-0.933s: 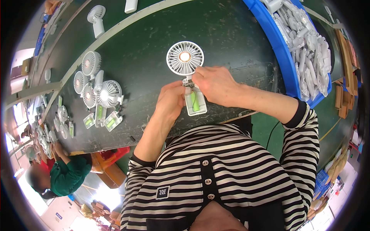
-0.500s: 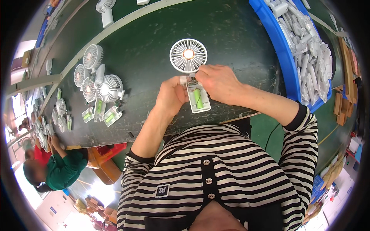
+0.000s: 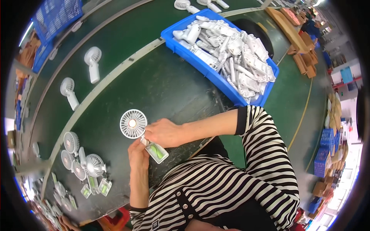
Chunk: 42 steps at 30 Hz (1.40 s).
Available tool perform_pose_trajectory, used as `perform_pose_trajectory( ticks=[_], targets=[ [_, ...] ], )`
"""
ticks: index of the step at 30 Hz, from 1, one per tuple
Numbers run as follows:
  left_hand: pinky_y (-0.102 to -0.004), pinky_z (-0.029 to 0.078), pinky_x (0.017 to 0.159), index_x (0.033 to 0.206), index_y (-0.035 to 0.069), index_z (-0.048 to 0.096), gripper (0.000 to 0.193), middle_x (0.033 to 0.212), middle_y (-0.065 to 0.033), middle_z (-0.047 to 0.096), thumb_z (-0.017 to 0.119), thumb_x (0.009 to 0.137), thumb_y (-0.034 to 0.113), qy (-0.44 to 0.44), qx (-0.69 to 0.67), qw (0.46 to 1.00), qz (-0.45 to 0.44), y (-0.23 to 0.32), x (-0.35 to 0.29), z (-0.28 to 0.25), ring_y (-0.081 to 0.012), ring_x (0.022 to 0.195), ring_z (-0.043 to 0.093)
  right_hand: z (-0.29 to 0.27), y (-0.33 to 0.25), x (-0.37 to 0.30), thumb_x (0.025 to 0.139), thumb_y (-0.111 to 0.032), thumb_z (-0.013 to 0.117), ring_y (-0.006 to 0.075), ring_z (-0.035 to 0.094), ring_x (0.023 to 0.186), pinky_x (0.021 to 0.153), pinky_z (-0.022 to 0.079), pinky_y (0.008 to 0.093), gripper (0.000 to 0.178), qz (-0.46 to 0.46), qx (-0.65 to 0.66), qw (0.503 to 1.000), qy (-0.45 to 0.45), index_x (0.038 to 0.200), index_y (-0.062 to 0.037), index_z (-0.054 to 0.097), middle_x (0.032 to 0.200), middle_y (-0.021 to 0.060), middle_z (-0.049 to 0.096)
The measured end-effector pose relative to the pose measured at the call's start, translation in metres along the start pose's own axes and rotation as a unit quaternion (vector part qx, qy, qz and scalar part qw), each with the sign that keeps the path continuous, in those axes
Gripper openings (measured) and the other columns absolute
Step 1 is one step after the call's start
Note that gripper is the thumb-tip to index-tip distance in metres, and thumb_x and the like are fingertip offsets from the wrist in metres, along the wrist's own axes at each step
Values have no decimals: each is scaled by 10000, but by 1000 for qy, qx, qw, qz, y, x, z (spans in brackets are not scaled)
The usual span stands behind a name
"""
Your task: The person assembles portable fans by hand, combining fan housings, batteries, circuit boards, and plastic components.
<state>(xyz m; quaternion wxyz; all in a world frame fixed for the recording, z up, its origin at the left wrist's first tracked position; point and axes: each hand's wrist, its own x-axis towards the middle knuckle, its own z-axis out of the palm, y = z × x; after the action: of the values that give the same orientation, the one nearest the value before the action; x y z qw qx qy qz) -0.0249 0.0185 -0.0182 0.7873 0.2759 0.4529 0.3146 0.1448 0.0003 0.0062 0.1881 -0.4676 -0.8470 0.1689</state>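
Between my hands is a white handheld fan (image 3: pixel 127 130), its round grille pointing away from me and an orange ring at its hub. Its handle (image 3: pixel 162 158) is an uncovered shell with a green battery (image 3: pixel 155 151) inside. My left hand (image 3: pixel 137 154) is closed on the left side of the fan's neck, where the handle begins. From the right, my right hand (image 3: pixel 165 133) pinches the same neck just below the grille. Its bent fingers hide the joint, so any small part between them cannot be made out.
A blue bin (image 3: pixel 216 77) heaped with white plastic handle shells (image 3: pixel 246 79) stands at the far right. Several fans with uncovered handles (image 3: pixel 92 165) cluster at the left. Beyond a pale rail (image 3: pixel 108 79) lie finished-looking fans (image 3: pixel 93 63). Another person's hands (image 3: pixel 67 223) show at lower left.
The view has swung to the right, bringing the whole blue bin in and shifting fan and hands left. Both hands stay at the fan's neck; the right now covers more of it.
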Motion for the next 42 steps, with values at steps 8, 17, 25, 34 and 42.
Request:
perform_pose_trajectory(
  ticks=[8, 17, 25, 34, 42],
  targets=[
    [-424, 508, 764, 1002, -116, 512, 278, 929, -260, 593, 496, 778, 48, -53, 18, 998, -26, 4, 5, 6, -355, 818, 611, -135, 41, -38, 782, -183, 530, 258, 601, 813, 649, 492, 402, 182, 146, -168, 975, -2, 944, -117, 581, 920, 82, 598],
    [-395, 510, 752, 962, -103, 534, 236, 910, -241, 605, 510, 805, 72, -54, 8, 998, -23, 12, -1, 13, -318, 796, 620, -263, 92, -216, 667, -62, 516, 301, 568, 910, 787, 465, 368, 342, 434, -290, 850, 73, 1001, -37, 587, 965, 132, 588],
    [-412, 488, 794, 1034, -112, 505, 280, 969, -241, 591, 482, 841, 89, -59, 6, 997, -40, 9, -3, 7, -330, 852, 604, -225, 114, -205, 688, -33, 492, 338, 550, 914, 789, 449, 399, 385, 391, -275, 875, 77, 1069, -28, 543, 987, 163, 561],
    [-387, 496, 794, 1037, -114, 518, 296, 968, -213, 605, 514, 837, 105, -49, -21, 997, -62, 14, 0, 11, -298, 862, 616, -230, 131, -224, 767, -69, 467, 390, 548, 871, 747, 430, 451, 402, 415, -401, 816, 45, 1168, -30, 470, 933, 228, 569],
    [-375, 504, 792, 1023, -108, 521, 265, 960, -208, 607, 497, 851, 92, -19, -46, 996, -70, 11, -1, 5, -295, 872, 616, -125, 20, -69, 769, -31, 536, 226, 580, 975, 792, 466, 287, 514, 223, 108, 963, 104, 1265, 6, 408, 1193, 155, 531]
  ],
)
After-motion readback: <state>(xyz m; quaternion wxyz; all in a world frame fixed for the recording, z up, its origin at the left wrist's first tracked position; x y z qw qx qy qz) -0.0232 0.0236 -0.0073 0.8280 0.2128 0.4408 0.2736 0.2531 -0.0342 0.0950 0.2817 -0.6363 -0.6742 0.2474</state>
